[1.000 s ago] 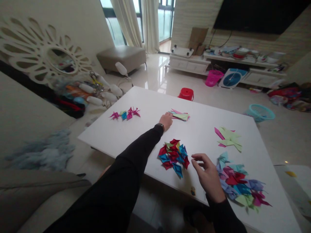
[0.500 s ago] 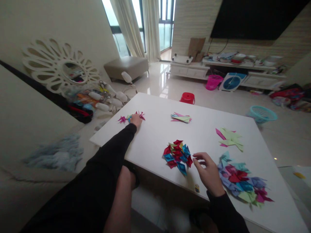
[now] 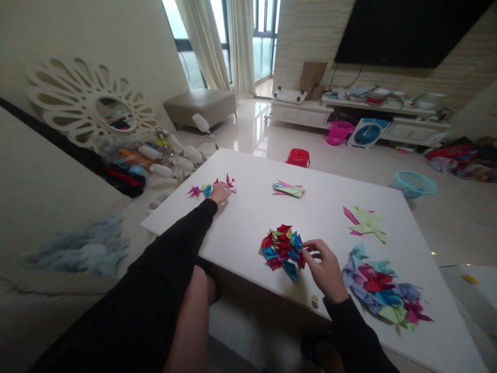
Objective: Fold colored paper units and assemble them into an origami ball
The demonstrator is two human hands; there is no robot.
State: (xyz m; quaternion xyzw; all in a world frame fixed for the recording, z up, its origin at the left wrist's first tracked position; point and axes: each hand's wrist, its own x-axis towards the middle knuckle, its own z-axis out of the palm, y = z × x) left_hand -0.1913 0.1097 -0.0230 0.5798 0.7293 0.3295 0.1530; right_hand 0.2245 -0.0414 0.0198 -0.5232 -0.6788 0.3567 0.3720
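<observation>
At the far left of the white table (image 3: 248, 217), my left hand (image 3: 221, 193) has its fingers around a magenta paper crane (image 3: 230, 182). More folded cranes lie beside that hand, among them another magenta paper crane (image 3: 194, 191); the fingertips are partly hidden. My right hand (image 3: 325, 269) reaches the right edge of a pile of folded paper pieces (image 3: 282, 248) in red, blue and green. Its thumb and forefinger are apart, close to a red piece (image 3: 302, 259), with no piece lifted between them.
A stack of folded paper strips (image 3: 289, 189) lies at the table's back. Green and magenta folded papers (image 3: 365, 223) sit at the right, above a heap of colourful paper cranes (image 3: 382, 285). A red stool (image 3: 298, 157) and a blue basket (image 3: 413, 184) stand beyond the table.
My right hand has moved left to the edge of the folded pile. The magenta crane at my left hand has shifted slightly right and shows more.
</observation>
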